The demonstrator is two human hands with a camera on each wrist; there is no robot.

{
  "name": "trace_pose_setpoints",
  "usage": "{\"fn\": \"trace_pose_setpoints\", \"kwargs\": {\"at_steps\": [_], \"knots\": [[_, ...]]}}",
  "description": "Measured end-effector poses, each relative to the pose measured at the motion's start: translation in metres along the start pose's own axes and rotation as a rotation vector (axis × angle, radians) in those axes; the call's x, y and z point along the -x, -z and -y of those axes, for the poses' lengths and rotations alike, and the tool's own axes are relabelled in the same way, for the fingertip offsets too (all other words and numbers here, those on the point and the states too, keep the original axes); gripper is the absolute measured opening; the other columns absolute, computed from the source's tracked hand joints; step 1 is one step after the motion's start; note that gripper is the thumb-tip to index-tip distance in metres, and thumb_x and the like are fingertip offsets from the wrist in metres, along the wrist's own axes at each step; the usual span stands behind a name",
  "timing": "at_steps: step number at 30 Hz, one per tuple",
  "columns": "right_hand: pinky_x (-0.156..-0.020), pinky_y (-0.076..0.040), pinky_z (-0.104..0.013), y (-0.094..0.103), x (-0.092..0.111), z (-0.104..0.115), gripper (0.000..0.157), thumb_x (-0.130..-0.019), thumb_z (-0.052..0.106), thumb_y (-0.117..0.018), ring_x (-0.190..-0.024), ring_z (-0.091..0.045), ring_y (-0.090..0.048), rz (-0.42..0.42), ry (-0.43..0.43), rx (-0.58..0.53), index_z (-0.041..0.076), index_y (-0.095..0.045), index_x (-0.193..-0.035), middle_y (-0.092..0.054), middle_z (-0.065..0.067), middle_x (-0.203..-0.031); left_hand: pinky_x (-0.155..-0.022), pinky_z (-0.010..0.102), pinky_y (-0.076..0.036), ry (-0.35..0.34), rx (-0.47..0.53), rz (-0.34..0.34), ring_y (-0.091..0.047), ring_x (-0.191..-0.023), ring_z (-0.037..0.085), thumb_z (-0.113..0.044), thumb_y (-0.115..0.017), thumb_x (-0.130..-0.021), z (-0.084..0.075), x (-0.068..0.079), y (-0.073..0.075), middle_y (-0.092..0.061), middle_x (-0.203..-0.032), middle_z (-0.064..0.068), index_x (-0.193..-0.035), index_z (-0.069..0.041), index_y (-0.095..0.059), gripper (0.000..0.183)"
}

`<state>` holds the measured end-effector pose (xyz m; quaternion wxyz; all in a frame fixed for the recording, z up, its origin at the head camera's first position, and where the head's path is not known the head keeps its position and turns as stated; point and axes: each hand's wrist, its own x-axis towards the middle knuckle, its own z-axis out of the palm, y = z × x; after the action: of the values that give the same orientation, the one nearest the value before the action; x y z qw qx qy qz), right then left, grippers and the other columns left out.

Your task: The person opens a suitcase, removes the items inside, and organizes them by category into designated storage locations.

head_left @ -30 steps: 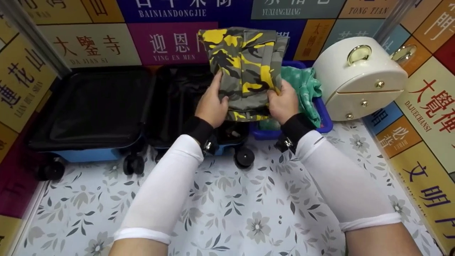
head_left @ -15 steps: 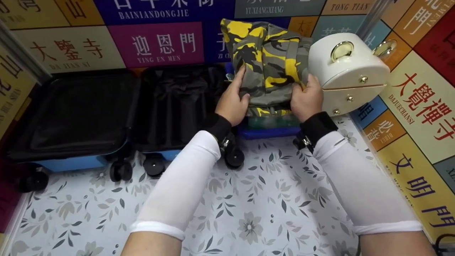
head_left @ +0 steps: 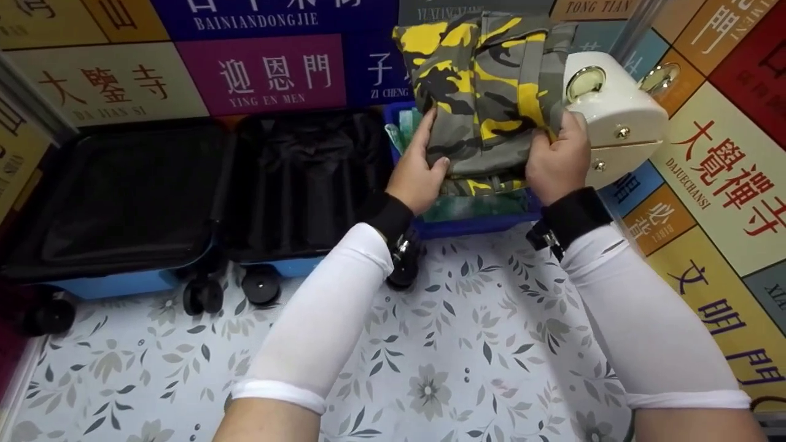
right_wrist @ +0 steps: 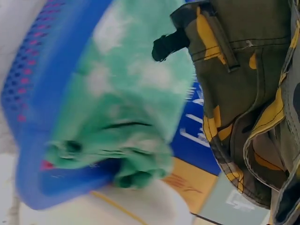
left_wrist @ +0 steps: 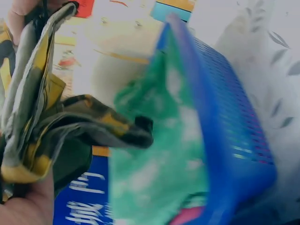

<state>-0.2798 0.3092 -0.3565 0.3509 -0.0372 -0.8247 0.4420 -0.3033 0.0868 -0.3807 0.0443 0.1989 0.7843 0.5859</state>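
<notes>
Folded camouflage pants (head_left: 491,92) in grey, black and yellow are held up between both hands in the head view. My left hand (head_left: 419,169) grips their lower left side, the thumb on the near face. On the opposite edge, my right hand (head_left: 560,158) pinches the fabric with its thumb in front. Below the pants stands a blue plastic basket (head_left: 479,229). Inside it lies a green-and-white tie-dye garment (left_wrist: 159,159), blurred in the wrist views. A belt loop (right_wrist: 220,40) shows on the pants in the right wrist view.
An open suitcase with black-lined halves (head_left: 313,178) and wheels stands left of the basket. A cream case (head_left: 620,110) with gold handles is at the right. Walls with printed place names enclose the back and sides. A floral cloth (head_left: 430,368) covers the surface.
Both hands have carried the pants rightward, from over the suitcase's edge to above the basket. The head view has also shifted. The grip on both sides looks the same.
</notes>
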Motion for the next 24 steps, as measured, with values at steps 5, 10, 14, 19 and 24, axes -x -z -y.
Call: {"fn": "trace_pose_setpoints", "kwargs": {"at_steps": [5,10,14,19,24], "knots": [[-0.108,-0.048,-0.039,-0.029,0.011,-0.041,0.033,-0.095,-0.007,-0.056,-0.114,-0.032,-0.06,0.136,-0.016,0.074,-0.007,-0.071,-0.124,-0.06,-0.018,-0.114,-0.073,0.03,-0.044,0.226,-0.239,0.004,-0.066,-0.095,0.019,-0.011,-0.055,-0.108,0.03,-0.004,-0.006,-0.047,-0.165,0.005,-0.17,-0.035,-0.01,0.08],[-0.117,-0.044,-0.048,-0.044,0.015,-0.067,0.04,-0.101,0.0,-0.052,-0.132,-0.043,-0.057,0.298,-0.111,0.197,-0.006,-0.063,-0.139,-0.059,-0.028,-0.134,-0.07,0.035,-0.047,0.283,-0.431,-0.013,-0.057,-0.069,0.022,-0.007,-0.052,-0.106,0.038,-0.006,-0.019,-0.075,-0.12,0.015,-0.171,-0.029,-0.014,0.078],[-0.123,-0.037,-0.05,-0.044,0.01,-0.069,0.049,-0.106,0.007,-0.048,-0.145,-0.044,-0.047,0.433,-0.219,0.293,-0.003,-0.049,-0.154,-0.05,-0.029,-0.152,-0.085,0.039,-0.053,0.249,-0.568,-0.056,-0.067,-0.088,0.026,-0.003,-0.046,-0.105,0.035,-0.004,-0.027,-0.075,-0.114,0.012,-0.171,-0.024,-0.015,0.076],[-0.122,-0.037,-0.057,-0.046,0.016,-0.068,0.075,-0.107,0.008,-0.05,-0.154,-0.05,-0.03,0.504,-0.235,0.399,0.01,-0.011,-0.17,-0.022,-0.029,-0.169,-0.1,0.044,-0.043,0.284,-0.782,-0.083,-0.057,-0.116,0.031,-0.012,-0.04,-0.111,0.044,0.002,-0.031,-0.066,-0.13,0.01,-0.168,-0.034,-0.025,0.063],[-0.109,-0.044,-0.064,-0.043,0.026,-0.075,0.096,-0.097,-0.006,-0.045,-0.15,-0.058,-0.027,0.542,-0.114,0.504,0.031,0.005,-0.17,0.01,-0.017,-0.177,-0.114,0.049,-0.032,0.336,-0.894,-0.059,-0.032,-0.146,0.034,-0.036,-0.048,-0.11,0.06,0.004,-0.035,-0.027,-0.168,0.015,-0.166,-0.03,-0.035,0.057]]}}
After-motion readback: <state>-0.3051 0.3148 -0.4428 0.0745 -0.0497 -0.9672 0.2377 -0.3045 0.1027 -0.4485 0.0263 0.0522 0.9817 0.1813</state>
